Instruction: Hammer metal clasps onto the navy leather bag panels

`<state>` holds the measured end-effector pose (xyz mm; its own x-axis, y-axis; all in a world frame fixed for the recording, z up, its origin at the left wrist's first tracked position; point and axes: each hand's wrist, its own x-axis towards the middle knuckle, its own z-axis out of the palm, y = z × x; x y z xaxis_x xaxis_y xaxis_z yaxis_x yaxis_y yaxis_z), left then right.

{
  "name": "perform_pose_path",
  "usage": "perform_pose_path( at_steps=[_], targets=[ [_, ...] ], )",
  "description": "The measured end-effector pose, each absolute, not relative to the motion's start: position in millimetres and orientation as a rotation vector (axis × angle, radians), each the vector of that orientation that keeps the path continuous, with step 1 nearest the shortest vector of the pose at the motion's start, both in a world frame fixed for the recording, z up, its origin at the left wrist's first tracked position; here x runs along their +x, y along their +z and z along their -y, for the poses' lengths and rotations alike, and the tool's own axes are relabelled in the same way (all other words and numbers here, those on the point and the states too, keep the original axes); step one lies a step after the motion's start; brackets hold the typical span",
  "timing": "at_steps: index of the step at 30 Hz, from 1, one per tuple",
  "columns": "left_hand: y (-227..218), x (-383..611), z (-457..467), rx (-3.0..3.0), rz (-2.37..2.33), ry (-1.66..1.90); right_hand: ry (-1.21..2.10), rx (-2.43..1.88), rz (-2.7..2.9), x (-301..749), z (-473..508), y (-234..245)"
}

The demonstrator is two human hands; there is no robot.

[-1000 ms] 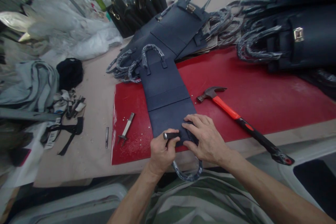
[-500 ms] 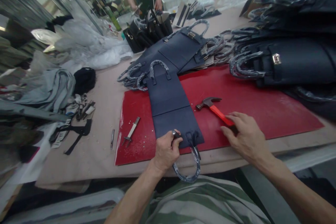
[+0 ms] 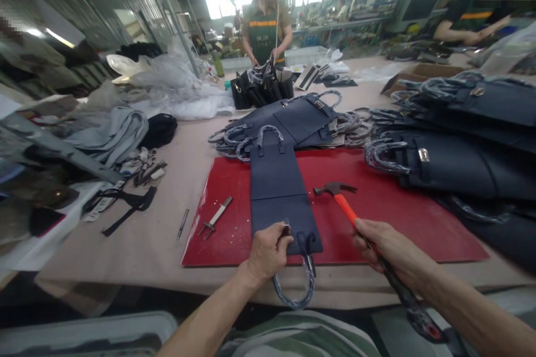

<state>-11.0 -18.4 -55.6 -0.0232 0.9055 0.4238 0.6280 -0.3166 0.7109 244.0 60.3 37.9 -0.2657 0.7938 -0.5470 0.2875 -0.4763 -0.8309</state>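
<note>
A flat navy leather bag panel [image 3: 281, 195] lies on the red mat [image 3: 393, 217], with a wrapped handle at each end. My left hand [image 3: 268, 251] is closed round a small metal punch [image 3: 286, 229], holding it upright on the panel's near edge beside the near handle [image 3: 293, 290]. My right hand [image 3: 387, 248] grips the orange and black shaft of a claw hammer [image 3: 335, 189], lifted above the mat with its head to the right of the panel.
A metal tool [image 3: 215, 216] and a thin pin [image 3: 183, 223] lie left of the panel. Stacks of navy bags [image 3: 456, 150] fill the right side and more panels [image 3: 301, 117] lie behind. Cloth and plastic pile at left. A person [image 3: 268, 22] works across the table.
My right hand left the panel, reached to the hammer and picked it up off the mat. My left hand turned the punch upright. The view tilted upward.
</note>
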Motion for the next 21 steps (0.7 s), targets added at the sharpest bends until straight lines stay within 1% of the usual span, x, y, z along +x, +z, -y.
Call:
perform_pose_path(
  at_steps=[3,6,8,10,12,16,17,19,21],
  targets=[
    [-56,-10,19,1.953,-1.624,1.256,1.171,-1.478,1.769,236,-45,66],
    [-58,-10,18,1.956,-1.638,1.255,0.546,-1.220,2.132,235,-31,81],
    [-60,-10,18,1.954,-1.645,1.254,0.237,-1.017,2.367,237,-26,84],
    [-60,-11,18,1.951,-1.646,1.250,0.046,-0.865,2.549,238,-23,90],
    [-60,-11,18,1.961,-1.632,1.257,-0.010,-0.830,2.569,237,-20,101],
    [-59,-11,18,1.995,-1.618,1.256,0.015,-1.069,2.195,228,-8,119],
    [-59,-11,18,2.002,-1.619,1.246,0.018,-1.065,2.177,227,-7,117],
    [-60,-11,17,2.015,-1.618,1.226,0.060,-0.978,2.313,229,-7,105],
    [-61,-11,17,2.030,-1.604,1.221,0.197,-0.983,2.498,237,-13,89]
  ],
)
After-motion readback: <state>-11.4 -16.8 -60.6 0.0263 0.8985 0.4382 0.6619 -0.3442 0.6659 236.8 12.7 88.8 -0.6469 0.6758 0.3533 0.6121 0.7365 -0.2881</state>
